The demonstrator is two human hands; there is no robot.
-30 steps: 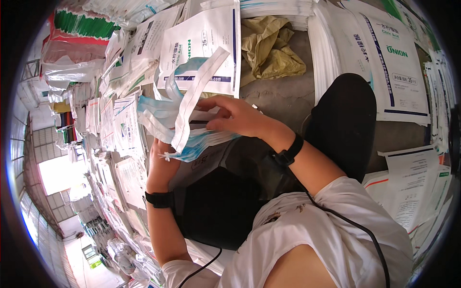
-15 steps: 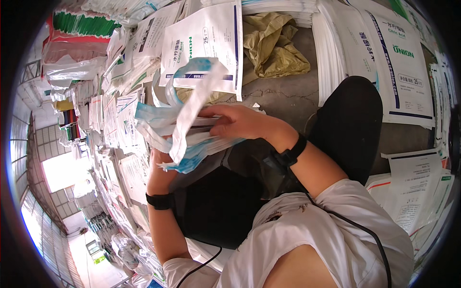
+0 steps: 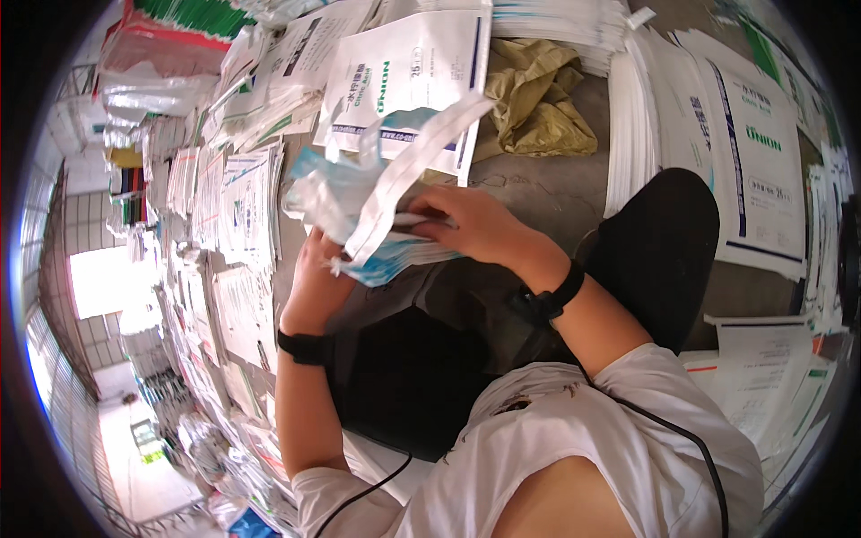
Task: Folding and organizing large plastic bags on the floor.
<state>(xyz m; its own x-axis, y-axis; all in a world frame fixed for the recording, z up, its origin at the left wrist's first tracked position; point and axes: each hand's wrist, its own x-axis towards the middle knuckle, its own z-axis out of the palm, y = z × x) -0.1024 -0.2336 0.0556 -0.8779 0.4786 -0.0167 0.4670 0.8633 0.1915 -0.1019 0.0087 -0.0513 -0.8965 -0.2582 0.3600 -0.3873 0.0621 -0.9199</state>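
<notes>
My left hand (image 3: 316,280) grips from below a bundle of white and light-blue woven strips (image 3: 359,211). My right hand (image 3: 471,224) lies across the bundle from the right, fingers closed on it. One long white strip (image 3: 421,148) sticks up out of the bundle over a white printed sack (image 3: 413,72). Both wrists wear black bands. My legs in black trousers (image 3: 659,242) are below the hands.
Stacks of white printed sacks (image 3: 744,152) lie all around on the grey floor (image 3: 547,193). A crumpled yellow-brown cloth (image 3: 538,103) lies behind the hands. More sack piles (image 3: 224,206) run along the left; a green-edged stack (image 3: 179,18) sits at top left.
The bundle has been turned and pulled a little upward. The long white strip now stands out further up over the printed sack. My right hand has slid further onto the bundle.
</notes>
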